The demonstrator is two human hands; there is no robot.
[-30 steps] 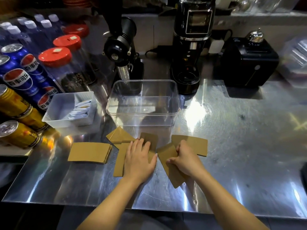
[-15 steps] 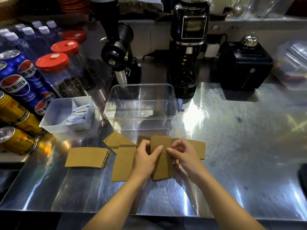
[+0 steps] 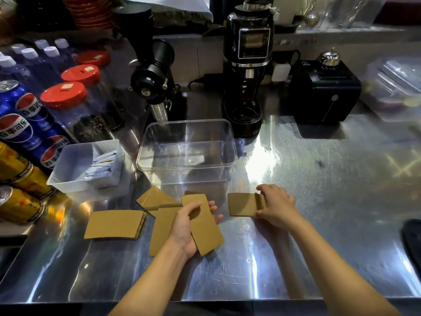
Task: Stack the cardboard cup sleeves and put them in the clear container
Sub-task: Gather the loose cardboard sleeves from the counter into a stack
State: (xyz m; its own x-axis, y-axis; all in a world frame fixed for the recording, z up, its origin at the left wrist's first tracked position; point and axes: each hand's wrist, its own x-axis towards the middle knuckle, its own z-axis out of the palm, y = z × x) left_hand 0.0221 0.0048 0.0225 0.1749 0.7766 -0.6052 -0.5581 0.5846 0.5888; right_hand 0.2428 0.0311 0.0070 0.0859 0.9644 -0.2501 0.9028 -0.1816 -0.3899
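Flat brown cardboard cup sleeves lie on the steel counter in front of an empty clear container (image 3: pixel 186 151). My left hand (image 3: pixel 189 224) holds one sleeve (image 3: pixel 206 231) lengthwise, just above the counter. My right hand (image 3: pixel 276 205) rests on the right end of another sleeve (image 3: pixel 242 204), fingers curled over its edge. A small stack of sleeves (image 3: pixel 115 224) lies at the left. One more long sleeve (image 3: pixel 160 231) lies under my left hand, and a tilted one (image 3: pixel 155 198) sits just before the container.
A white tray (image 3: pixel 68 165) with sachets stands left of the container. Cola and yellow cans (image 3: pixel 20 142) and red-lidded jars (image 3: pixel 65 96) line the left. Two black grinders (image 3: pixel 247 71) and a black box (image 3: pixel 325 92) stand behind. A dark object (image 3: pixel 413 242) sits at the right edge.
My left hand has taken over the sleeve that both hands held. My right hand has let go and moved right onto the sleeve lying there.
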